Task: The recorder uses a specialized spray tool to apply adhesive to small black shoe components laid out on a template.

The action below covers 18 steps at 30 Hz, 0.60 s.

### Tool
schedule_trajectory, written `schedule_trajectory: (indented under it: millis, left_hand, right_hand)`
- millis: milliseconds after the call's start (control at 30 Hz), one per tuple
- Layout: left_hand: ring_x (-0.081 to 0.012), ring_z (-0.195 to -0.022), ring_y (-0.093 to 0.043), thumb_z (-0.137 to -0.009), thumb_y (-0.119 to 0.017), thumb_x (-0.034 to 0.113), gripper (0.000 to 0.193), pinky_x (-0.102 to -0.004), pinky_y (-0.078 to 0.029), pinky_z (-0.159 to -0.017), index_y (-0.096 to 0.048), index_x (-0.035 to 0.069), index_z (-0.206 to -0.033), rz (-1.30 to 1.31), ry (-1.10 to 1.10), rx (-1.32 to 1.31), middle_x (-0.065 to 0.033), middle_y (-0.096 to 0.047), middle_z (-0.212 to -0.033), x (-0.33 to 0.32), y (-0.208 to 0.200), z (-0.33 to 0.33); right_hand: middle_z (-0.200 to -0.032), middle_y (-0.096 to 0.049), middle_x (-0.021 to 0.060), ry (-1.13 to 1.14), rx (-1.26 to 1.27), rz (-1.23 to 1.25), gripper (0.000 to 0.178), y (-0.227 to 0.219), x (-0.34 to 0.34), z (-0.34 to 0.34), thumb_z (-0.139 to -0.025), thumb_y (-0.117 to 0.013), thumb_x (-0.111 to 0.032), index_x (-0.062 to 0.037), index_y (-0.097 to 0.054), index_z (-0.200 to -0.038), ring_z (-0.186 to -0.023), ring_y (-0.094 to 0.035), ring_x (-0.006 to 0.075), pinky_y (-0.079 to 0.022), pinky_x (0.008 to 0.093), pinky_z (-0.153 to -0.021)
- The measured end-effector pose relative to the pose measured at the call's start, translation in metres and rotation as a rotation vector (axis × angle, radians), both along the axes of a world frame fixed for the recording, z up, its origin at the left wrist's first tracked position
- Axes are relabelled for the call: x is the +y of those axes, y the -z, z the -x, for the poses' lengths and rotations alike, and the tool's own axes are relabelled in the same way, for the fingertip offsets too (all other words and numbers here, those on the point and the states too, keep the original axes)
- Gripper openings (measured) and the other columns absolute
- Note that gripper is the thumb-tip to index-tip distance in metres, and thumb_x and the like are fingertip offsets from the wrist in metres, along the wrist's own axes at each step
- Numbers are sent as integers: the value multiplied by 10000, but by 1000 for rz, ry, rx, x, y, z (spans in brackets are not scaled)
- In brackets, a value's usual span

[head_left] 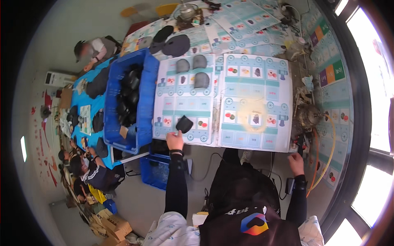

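Observation:
My left hand is at the front edge of the left printed board, fingers pinched on the lower edge of a small black curved fabric-like piece. The piece lies tilted on or just above the board; which of the two I cannot tell. Three grey dome-shaped pieces sit farther back on the same board. My right hand is curled closed beyond the front right corner of the table, below small fittings. What its fingers hold, if anything, is hidden.
A blue crate of black pieces stands left of the boards. Dark caps lie at the back. A metal apparatus with a yellow hose lines the right edge. Cables run below. Several people work at the blue table on the left.

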State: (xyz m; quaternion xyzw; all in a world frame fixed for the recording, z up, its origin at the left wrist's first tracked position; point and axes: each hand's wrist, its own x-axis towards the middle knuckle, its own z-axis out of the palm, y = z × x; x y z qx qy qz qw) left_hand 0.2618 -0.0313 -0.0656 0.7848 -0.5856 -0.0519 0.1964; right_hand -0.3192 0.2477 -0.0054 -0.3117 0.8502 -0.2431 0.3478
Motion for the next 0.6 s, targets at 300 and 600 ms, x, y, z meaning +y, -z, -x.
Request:
schedule_trajectory:
  millis: [300,600]
  left_hand:
    - [-81,-459,-425,-948,-707,422,386,-249,-310,-374,-684,38,-985,-439,-244,986,18,-510,-649,-13,12,-32]
    - [-254,-825,-728,-879,-770,273,315,-348,-549,-756,-733,-13,-1006,-392,501,772,-150,-754,-896,5,-19,239]
  right_hand:
    - [-916,-690,189,99,182,-21,214,1,1,2,-818,-682,-162,-6,-658,-964,-902,-678,356,-526,428,-817]
    - [-1309,-451,223,-53,687,-65,673,1,-41,14,-741,-844,-157,-25,-478,-1291,-1103,-559,417,-480,506,-954]
